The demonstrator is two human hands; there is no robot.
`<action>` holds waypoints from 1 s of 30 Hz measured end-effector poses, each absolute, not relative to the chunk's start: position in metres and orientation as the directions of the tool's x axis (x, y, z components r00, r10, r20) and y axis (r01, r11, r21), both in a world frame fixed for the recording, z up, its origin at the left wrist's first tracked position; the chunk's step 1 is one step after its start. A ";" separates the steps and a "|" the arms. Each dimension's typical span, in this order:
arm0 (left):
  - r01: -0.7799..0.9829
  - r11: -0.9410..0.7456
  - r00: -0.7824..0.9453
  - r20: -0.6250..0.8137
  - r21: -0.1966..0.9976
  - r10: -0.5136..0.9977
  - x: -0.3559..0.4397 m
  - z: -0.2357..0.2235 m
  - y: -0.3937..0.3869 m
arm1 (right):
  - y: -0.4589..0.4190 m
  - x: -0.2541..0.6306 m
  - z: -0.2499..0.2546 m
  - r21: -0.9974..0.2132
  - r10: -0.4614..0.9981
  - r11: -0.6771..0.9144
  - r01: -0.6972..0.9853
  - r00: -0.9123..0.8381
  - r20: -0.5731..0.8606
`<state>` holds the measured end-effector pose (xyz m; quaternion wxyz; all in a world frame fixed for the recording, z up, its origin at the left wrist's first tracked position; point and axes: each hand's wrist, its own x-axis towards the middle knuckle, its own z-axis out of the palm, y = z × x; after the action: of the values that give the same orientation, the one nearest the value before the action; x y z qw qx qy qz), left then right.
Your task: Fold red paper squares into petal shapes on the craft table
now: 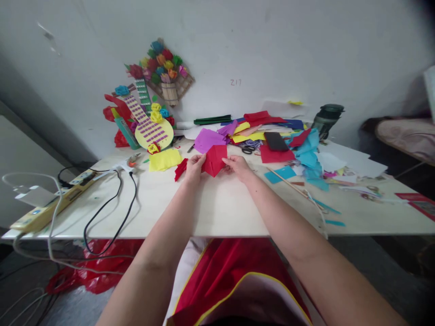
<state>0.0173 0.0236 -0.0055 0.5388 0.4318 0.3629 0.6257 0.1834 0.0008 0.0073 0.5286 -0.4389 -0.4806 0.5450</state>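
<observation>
Between my two hands a piece of red crepe paper (215,161) is stretched out above the table, creased down its middle. My left hand (195,165) pinches its left edge, and my right hand (238,165) pinches the right edge. Close by my left hand lies a folded strip of red paper (181,170). Just behind the held piece are a purple sheet (207,139) and, to the right, black scissors (248,149). A yellow sheet (165,160) rests left of my left hand.
A yellow power strip (54,203) with cables and a glue gun (133,159) occupy the left. Paper flowers (166,61) and a glue bottle (125,129) stand at the back left. Coloured paper scraps, a dark phone-like slab (275,141), a stick (288,182) and a bottle (327,118) are right.
</observation>
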 end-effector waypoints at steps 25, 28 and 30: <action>-0.240 0.164 0.327 -0.079 0.957 0.942 0.006 0.006 0.010 | 0.005 0.196 0.004 -0.995 0.987 0.079 -0.058 -0.137 0.086; -0.231 0.129 0.310 -0.052 0.964 0.949 0.006 0.005 0.011 | 0.007 0.197 0.002 -0.997 0.986 0.072 -0.031 -0.147 0.076; -0.226 0.103 0.318 -0.026 0.969 0.948 0.005 0.003 0.012 | 0.006 0.198 0.002 -0.997 0.986 0.068 -0.027 -0.149 0.071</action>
<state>0.0053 0.0118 0.0029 0.6457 0.4921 0.3666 0.4545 0.1979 0.0061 0.0025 0.4836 -0.4379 -0.5479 0.5236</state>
